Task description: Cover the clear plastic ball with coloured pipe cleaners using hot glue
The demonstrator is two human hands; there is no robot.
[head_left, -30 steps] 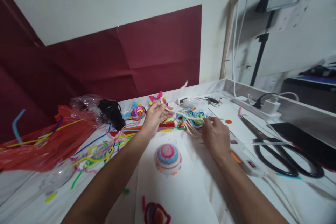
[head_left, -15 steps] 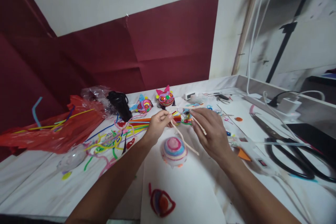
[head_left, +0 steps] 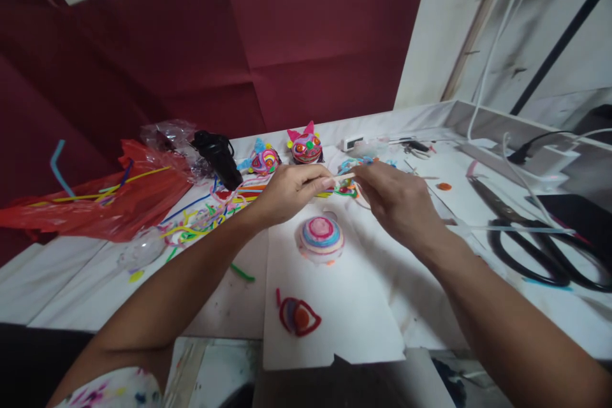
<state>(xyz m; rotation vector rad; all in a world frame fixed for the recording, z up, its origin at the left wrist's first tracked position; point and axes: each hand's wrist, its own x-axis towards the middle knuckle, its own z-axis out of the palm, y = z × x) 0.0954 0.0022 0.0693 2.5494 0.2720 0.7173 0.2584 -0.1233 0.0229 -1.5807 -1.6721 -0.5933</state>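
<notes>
A pale pipe cleaner [head_left: 345, 177] is stretched between my two hands above the paper. My left hand [head_left: 297, 189] pinches one end of it with thumb and fingers. Opposite, my right hand [head_left: 394, 194] is closed on the other end, its fingertips partly hidden behind the hand. Below them a clear dome wound with pink, blue and white rings [head_left: 321, 236] sits on a white sheet of paper [head_left: 349, 306]. Nearer to me on the sheet lies a red-outlined eye shape [head_left: 299, 317] with an orange centre.
Two colourful animal heads [head_left: 306, 145] stand at the back. Loose pipe cleaners [head_left: 201, 224], a red plastic bag [head_left: 109, 204] and a black bottle-like object [head_left: 218, 156] lie left. On the right are big black-handled scissors [head_left: 521, 242] and a power strip [head_left: 526, 169] with cables.
My hands have come closer together, and the pale pipe cleaner now shows only as a short stretch between them. The camera view has tilted downward.
</notes>
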